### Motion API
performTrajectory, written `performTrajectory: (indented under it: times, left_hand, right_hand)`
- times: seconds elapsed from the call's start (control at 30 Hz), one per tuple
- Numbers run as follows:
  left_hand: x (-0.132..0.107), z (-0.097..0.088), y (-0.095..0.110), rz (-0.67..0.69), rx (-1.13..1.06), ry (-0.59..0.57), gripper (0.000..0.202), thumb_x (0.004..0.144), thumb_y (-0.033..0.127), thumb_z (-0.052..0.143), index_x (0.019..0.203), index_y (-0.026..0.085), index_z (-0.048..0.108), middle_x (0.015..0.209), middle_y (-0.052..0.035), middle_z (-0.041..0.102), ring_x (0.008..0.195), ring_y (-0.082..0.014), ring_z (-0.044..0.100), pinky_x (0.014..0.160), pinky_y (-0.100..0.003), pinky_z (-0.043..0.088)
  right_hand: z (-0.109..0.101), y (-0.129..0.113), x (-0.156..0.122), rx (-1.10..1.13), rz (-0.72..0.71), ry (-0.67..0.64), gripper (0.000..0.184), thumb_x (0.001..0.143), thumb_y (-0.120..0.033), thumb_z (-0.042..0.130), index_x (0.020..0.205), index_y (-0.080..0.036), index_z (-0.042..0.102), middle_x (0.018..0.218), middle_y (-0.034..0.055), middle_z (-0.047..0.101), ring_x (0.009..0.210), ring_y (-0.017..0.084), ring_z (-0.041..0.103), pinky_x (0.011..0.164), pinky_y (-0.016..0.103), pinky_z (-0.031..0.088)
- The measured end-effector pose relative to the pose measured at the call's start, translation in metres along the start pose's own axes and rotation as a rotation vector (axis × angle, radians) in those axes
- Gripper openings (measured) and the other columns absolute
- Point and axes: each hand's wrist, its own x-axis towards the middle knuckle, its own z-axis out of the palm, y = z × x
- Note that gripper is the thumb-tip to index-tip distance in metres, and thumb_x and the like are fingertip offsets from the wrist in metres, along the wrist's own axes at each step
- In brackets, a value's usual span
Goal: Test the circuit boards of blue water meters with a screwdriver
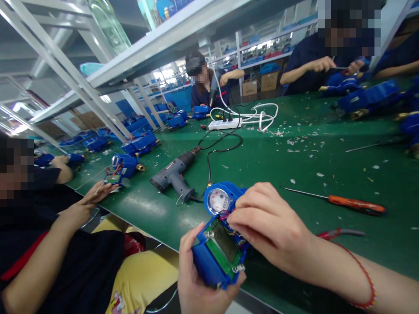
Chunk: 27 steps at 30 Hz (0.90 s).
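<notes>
My left hand [203, 283] is wrapped round the blue housing of a water meter [209, 261], tilted at the table's front edge. Inside the open housing sits a green circuit board [221, 246] with a grey display and coiled springs at its corners. Behind it is the meter's round dial [218, 200] under a clear cover. My right hand [265, 218] has its fingers pinched together at the thin coloured wires [224, 215] between dial and board. Those fingertips partly hide the wires. A red-and-yellow bracelet circles my right wrist.
A heat gun [173, 172] lies beyond the meter, near a white power strip [225, 124]. To the right are an orange screwdriver [356, 204] and red-handled pliers [330, 234], partly hidden by my arm. Co-workers handle blue meters [126, 165] around the green table [262, 161]. A shelf hangs overhead.
</notes>
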Motion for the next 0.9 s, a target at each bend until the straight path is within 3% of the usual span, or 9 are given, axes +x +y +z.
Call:
performTrajectory:
  times: [0.1,0.23,0.3,0.57,0.67,0.8,0.9]
  left_hand:
    - [0.0,0.0,0.003,-0.112,-0.09,0.022,0.074,0.055,0.047,0.087,0.118,0.023,0.057,0.115,-0.0063,0.06,0.104,-0.0253,0.062,0.097,-0.038,0.05]
    - [0.003,-0.004,0.003,-0.282,-0.273,0.011,0.08,0.051,0.047,0.09,0.119,0.023,0.056,0.114,-0.0069,0.065,0.1,-0.0245,0.069,0.081,-0.029,0.06]
    - [0.004,-0.008,-0.002,-0.311,-0.323,-0.025,0.081,0.053,0.045,0.09,0.122,0.023,0.054,0.117,-0.0081,0.066,0.103,-0.0263,0.069,0.081,-0.03,0.061]
    - [0.009,-0.025,-0.034,-0.183,-0.36,-0.147,0.08,0.059,0.04,0.089,0.129,0.03,0.052,0.125,-0.0073,0.066,0.107,-0.0276,0.07,0.082,-0.03,0.063]
    - [0.014,-0.027,-0.038,-0.185,-0.401,-0.154,0.079,0.059,0.039,0.089,0.129,0.031,0.054,0.126,-0.0052,0.067,0.108,-0.0267,0.069,0.083,-0.027,0.062]
    - [0.017,-0.027,-0.037,-0.19,-0.424,-0.174,0.077,0.06,0.036,0.089,0.128,0.033,0.054,0.12,-0.0037,0.07,0.104,-0.0248,0.071,0.081,-0.025,0.062]
    - [0.018,-0.027,-0.036,-0.178,-0.418,-0.177,0.078,0.057,0.036,0.091,0.127,0.032,0.055,0.119,-0.0042,0.07,0.104,-0.0259,0.071,0.08,-0.027,0.063]
  right_hand:
    - [0.005,0.005,0.0,-0.093,-0.048,-0.019,0.017,0.098,-0.014,0.048,0.094,-0.013,0.064,0.087,0.0059,0.06,0.079,0.018,0.046,0.072,0.036,0.033]
    - [-0.001,0.016,0.0,-0.113,0.144,0.163,0.013,0.096,-0.015,0.055,0.084,-0.013,0.06,0.076,0.0025,0.056,0.072,0.014,0.047,0.068,0.032,0.035]
    - [-0.006,0.018,-0.001,-0.083,0.235,0.144,0.024,0.098,-0.019,0.052,0.075,-0.015,0.054,0.07,0.0003,0.051,0.067,0.013,0.046,0.064,0.029,0.035]
    - [0.003,-0.005,-0.031,0.075,0.272,-0.059,0.012,0.092,-0.006,0.043,0.091,-0.017,0.048,0.08,0.0006,0.052,0.071,0.013,0.046,0.065,0.028,0.036]
    - [0.01,-0.008,-0.041,-0.015,0.226,-0.123,0.014,0.092,-0.006,0.044,0.097,-0.015,0.054,0.083,0.003,0.057,0.075,0.016,0.048,0.07,0.034,0.033]
    - [0.015,-0.001,-0.042,-0.219,0.197,-0.168,0.019,0.095,-0.008,0.045,0.112,-0.013,0.055,0.107,0.0087,0.061,0.098,0.022,0.051,0.09,0.044,0.029]
    - [0.008,0.012,-0.036,-0.317,0.12,-0.236,0.023,0.097,-0.007,0.039,0.108,-0.014,0.059,0.115,0.0106,0.058,0.105,0.025,0.047,0.092,0.045,0.028]
